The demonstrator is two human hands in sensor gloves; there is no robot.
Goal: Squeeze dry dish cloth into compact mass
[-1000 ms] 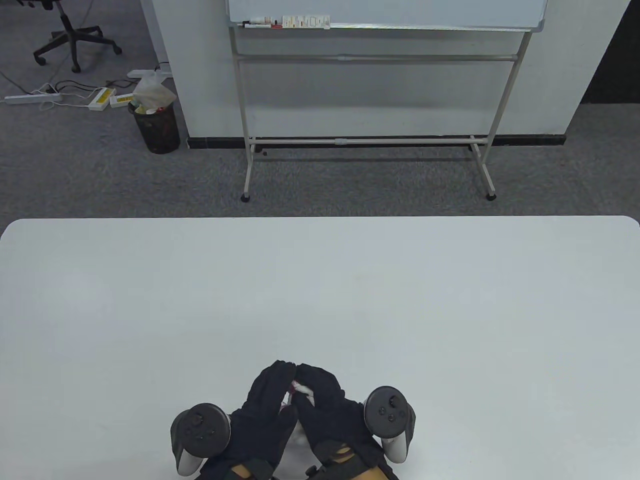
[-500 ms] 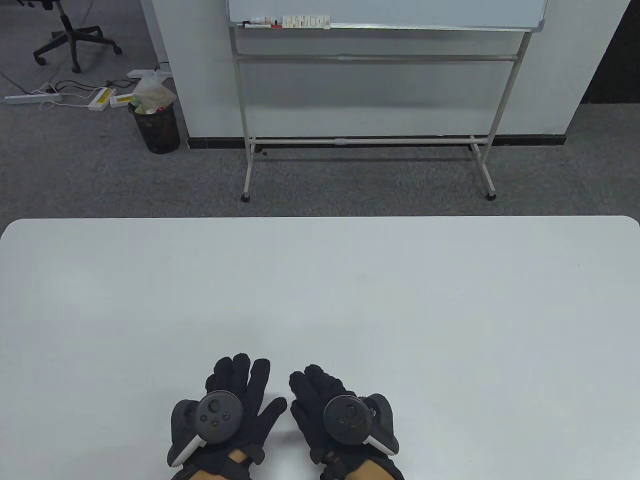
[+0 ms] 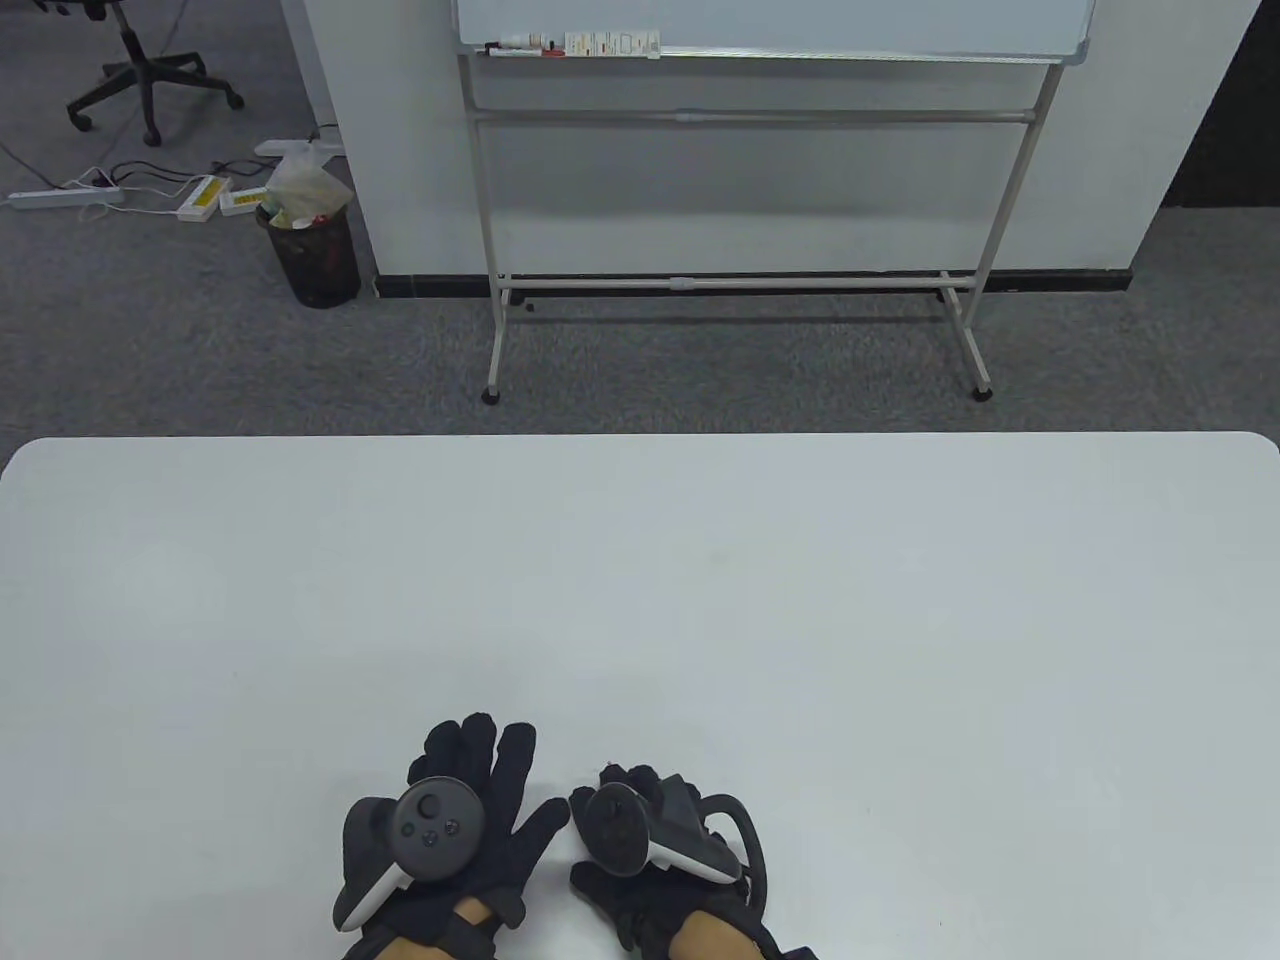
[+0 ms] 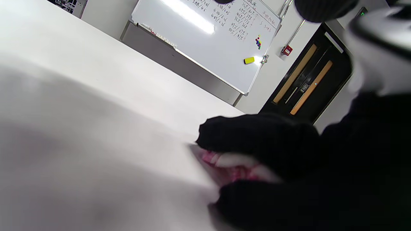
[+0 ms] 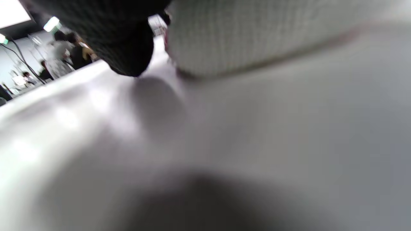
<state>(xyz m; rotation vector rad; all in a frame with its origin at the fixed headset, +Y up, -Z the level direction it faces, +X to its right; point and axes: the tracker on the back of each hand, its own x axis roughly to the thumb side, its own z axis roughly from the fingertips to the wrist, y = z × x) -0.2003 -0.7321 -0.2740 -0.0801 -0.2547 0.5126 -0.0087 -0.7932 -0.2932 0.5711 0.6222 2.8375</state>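
Observation:
The dish cloth, white with red marks, lies bunched under my right hand (image 3: 632, 792) near the table's front edge. Only a tiny red speck of the cloth (image 3: 607, 770) shows in the table view. In the left wrist view the right hand's gloved fingers (image 4: 257, 134) curl over the crumpled cloth (image 4: 231, 164) and press it on the table. The right wrist view shows the cloth's white waffle weave (image 5: 257, 38) close up beside a gloved finger (image 5: 128, 48). My left hand (image 3: 478, 765) lies flat on the table, fingers spread, just left of the right hand, holding nothing.
The white table (image 3: 640, 580) stretches away from the hands. Beyond its far edge stands a whiteboard stand (image 3: 740, 280) on grey carpet, with a black waste bin (image 3: 312, 255) at the back left.
One second ago both hands cupped the cloth between their palms. The left hand let go and now lies flat. The right hand has curled its fingers down over the cloth and tilted.

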